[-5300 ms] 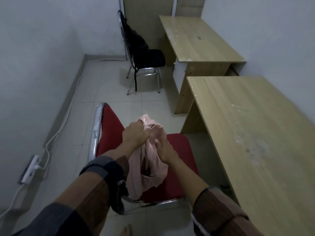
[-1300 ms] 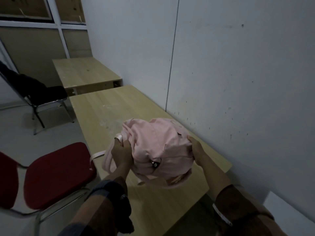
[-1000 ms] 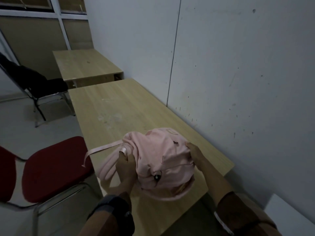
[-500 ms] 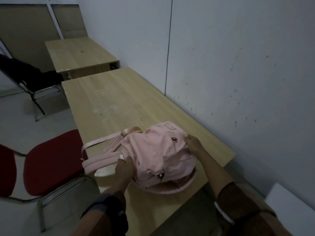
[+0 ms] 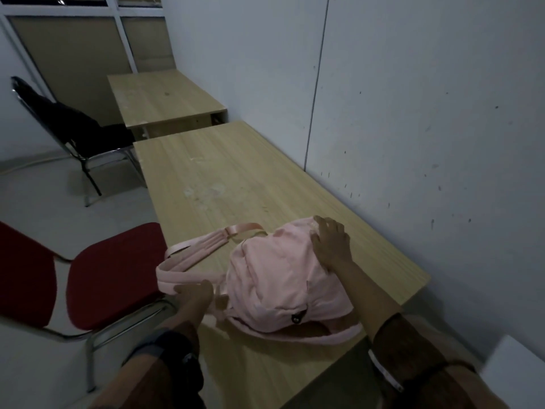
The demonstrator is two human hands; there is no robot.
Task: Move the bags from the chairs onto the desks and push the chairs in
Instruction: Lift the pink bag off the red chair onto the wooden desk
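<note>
pink bag (image 5: pixel 283 278) lies on desk (image 5: pixel 224 184), right fingers (image 5: pixel 326 228) spread flat atop, left fingers (image 5: pixel 191 289) pinching strap (image 5: pixel 188 261).

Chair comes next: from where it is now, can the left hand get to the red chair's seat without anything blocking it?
Probably yes. The left hand is at the pink bag's strap by the near desk edge, right beside the red chair, with nothing between them.

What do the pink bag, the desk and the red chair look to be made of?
Bag: soft matte fabric, creased and sagging. Desk: pale wood-grain board, probably laminate, scuffed. Chair: red cloth-like padding on a shiny metal tube frame.
</note>
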